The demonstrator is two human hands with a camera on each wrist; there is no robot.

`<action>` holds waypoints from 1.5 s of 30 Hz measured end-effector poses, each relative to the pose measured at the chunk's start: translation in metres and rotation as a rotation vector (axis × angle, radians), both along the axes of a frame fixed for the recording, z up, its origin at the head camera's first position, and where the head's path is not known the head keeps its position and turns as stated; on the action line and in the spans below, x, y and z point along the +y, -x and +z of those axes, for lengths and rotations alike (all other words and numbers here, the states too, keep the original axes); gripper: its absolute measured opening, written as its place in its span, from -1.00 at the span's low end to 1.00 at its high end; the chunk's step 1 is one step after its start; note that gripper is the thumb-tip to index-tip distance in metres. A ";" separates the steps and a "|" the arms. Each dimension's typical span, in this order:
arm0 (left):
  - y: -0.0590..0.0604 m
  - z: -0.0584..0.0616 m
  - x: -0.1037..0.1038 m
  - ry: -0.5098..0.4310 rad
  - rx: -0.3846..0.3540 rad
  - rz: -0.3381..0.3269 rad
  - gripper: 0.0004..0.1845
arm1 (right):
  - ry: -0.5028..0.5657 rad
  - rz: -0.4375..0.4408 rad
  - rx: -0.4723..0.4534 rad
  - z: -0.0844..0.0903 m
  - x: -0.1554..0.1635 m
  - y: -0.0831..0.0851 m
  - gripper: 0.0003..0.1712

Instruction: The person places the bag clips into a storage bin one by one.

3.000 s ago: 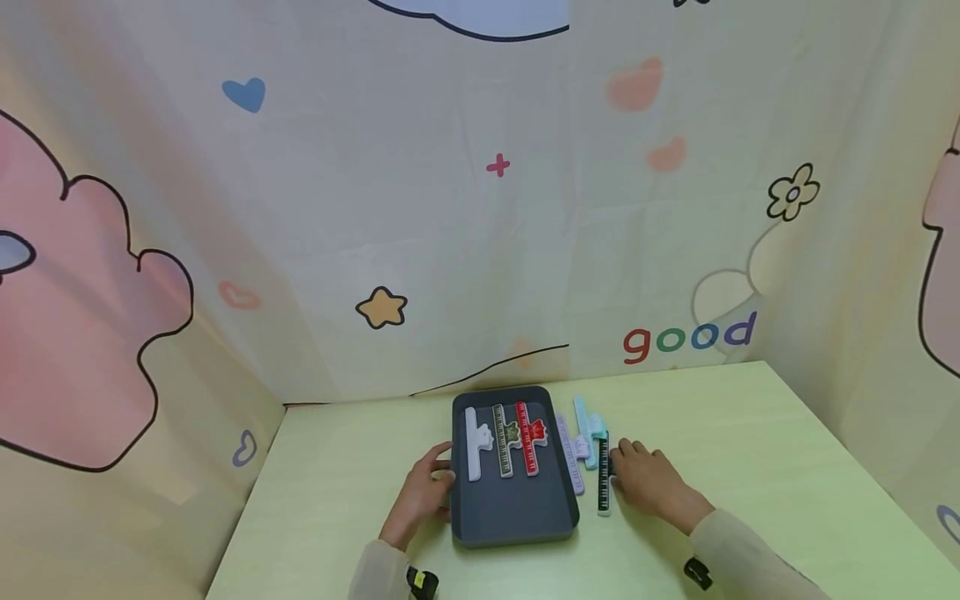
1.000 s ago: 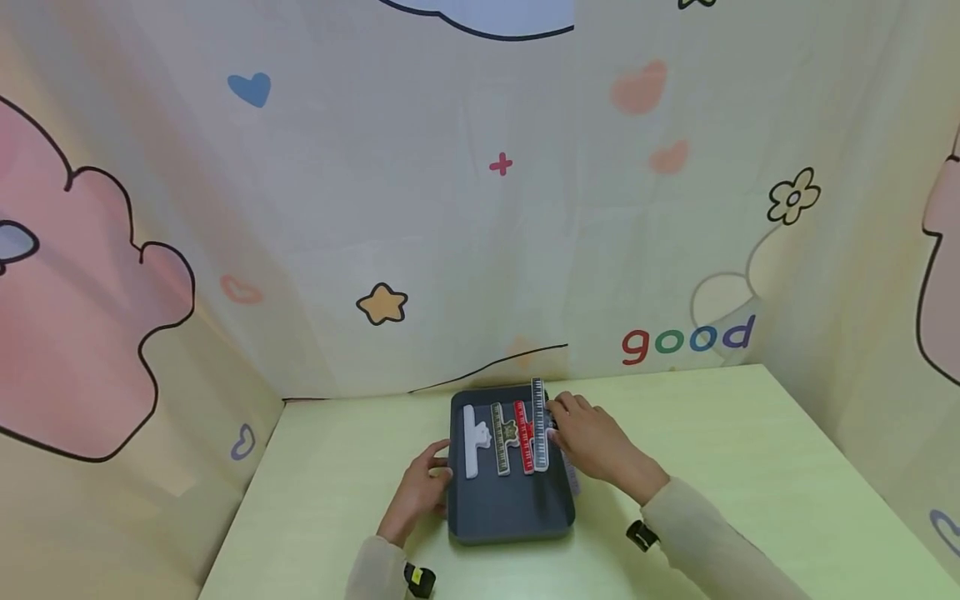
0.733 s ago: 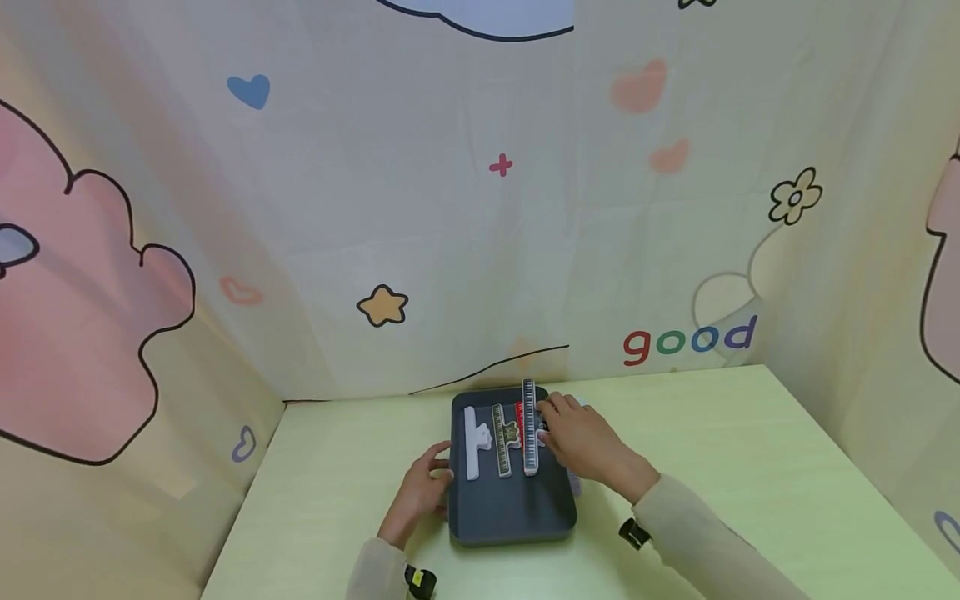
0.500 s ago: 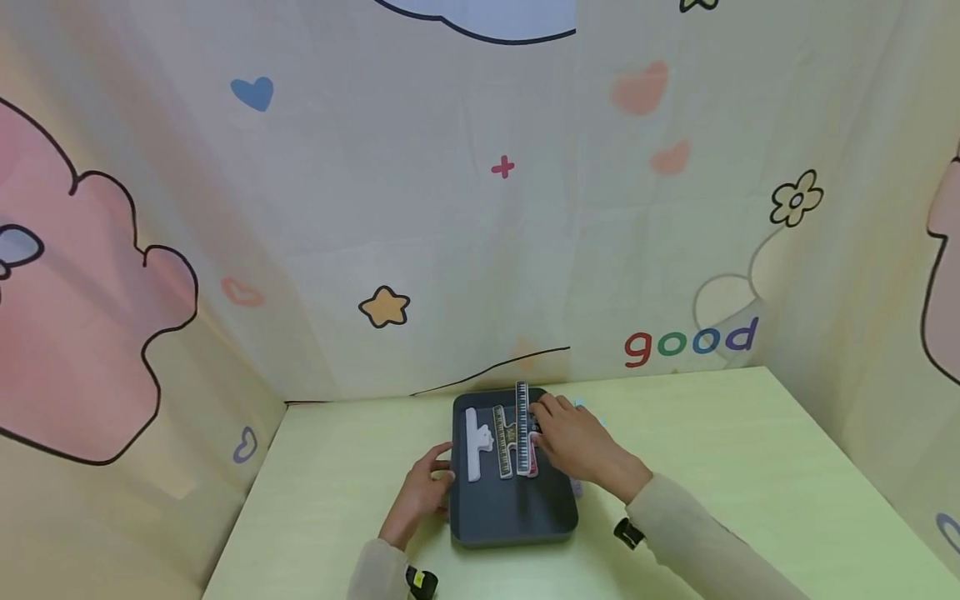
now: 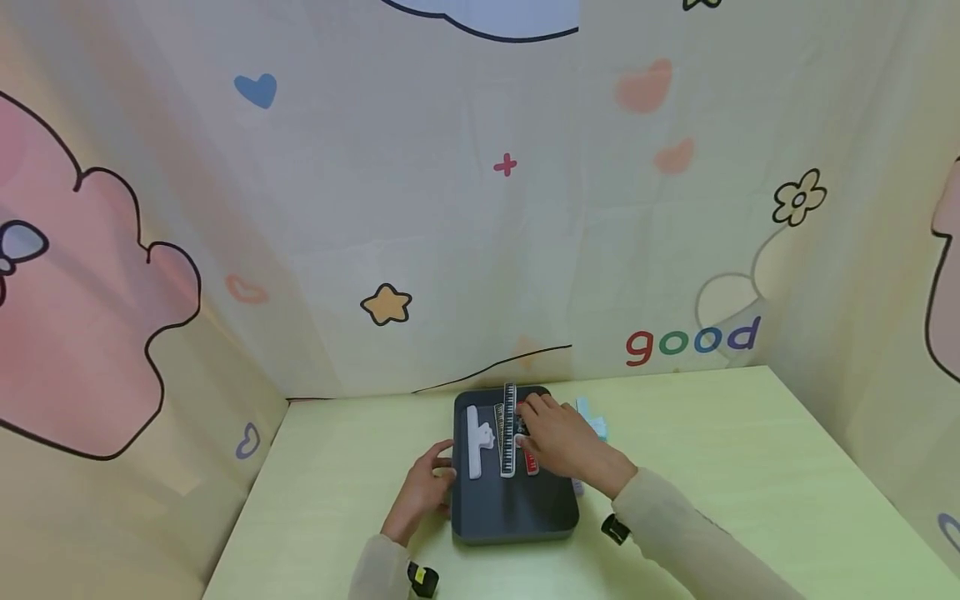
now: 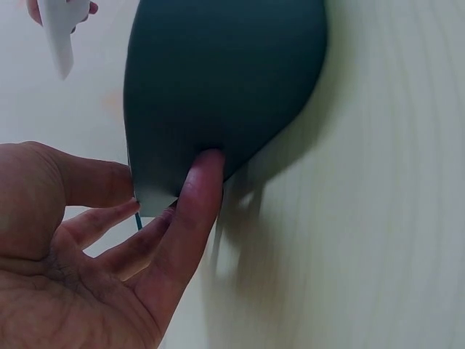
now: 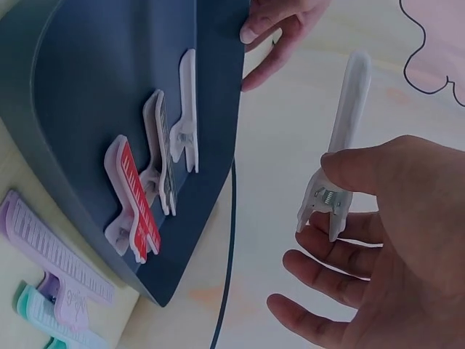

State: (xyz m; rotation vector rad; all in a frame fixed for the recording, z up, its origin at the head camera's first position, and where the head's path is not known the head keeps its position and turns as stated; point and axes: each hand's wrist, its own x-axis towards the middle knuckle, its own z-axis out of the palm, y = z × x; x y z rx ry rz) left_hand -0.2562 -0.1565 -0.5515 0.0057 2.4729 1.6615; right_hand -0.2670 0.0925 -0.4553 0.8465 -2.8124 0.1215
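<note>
Clip (image 5: 509,429) with the black-and-white ruler marks was what we held in our right hand (image 5: 562,442), pinched at its spring end between thumb and fingers (image 7: 349,171), its long bar pointing away from us. It hung above the dark tray (image 5: 517,508), over the row of clips lying inside: a white clip (image 5: 475,432) at the left, a green clip (image 7: 161,156) next to it, and a red clip (image 7: 134,200) beside that. Our left hand (image 5: 420,492) rested against the tray's left edge, fingers relaxed and straight, one fingertip (image 6: 207,163) touching the rim. On the table (image 5: 712,450) just right of the tray lay a purple clip (image 7: 51,254) and a teal clip (image 5: 592,421), side by side.
</note>
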 end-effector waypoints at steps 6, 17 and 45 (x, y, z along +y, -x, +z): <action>0.000 0.000 0.001 0.016 0.006 0.000 -0.42 | -0.040 0.017 0.000 -0.002 -0.009 -0.002 -0.49; 0.002 0.001 0.002 0.031 -0.028 0.030 -0.43 | -0.054 0.047 -0.033 -0.012 -0.027 0.000 -0.48; 0.002 -0.001 -0.001 -0.001 -0.016 -0.009 -0.42 | -0.203 0.037 -0.171 -0.054 -0.066 -0.001 -0.39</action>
